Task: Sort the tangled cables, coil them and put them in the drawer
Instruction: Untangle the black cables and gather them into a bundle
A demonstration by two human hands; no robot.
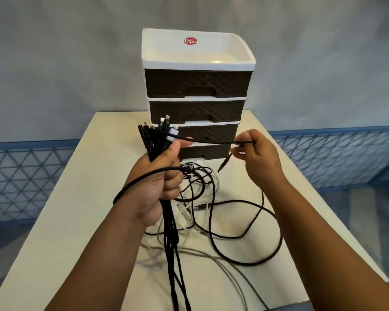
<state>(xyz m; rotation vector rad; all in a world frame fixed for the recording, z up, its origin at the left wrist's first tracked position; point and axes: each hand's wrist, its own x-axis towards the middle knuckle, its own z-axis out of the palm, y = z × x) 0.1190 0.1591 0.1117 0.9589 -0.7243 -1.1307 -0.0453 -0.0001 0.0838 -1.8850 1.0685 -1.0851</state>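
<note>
My cream rectangular table (pixel 81 221) carries a white-framed plastic drawer unit (pixel 197 90) with brown woven-pattern fronts, and loose tangled black and white cables (pixel 213 223).

One drawer unit (pixel 198 86) with four brown drawers, one tabletop (pixel 76 221), two hands, left hand (pixel 157 187), right hand (pixel 259 158), several black and white cables (pixel 211 212), tangled, exact count unclear

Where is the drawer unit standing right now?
In the head view, the drawer unit stands at the table's far edge, centred, just behind both hands and the cables.
</note>
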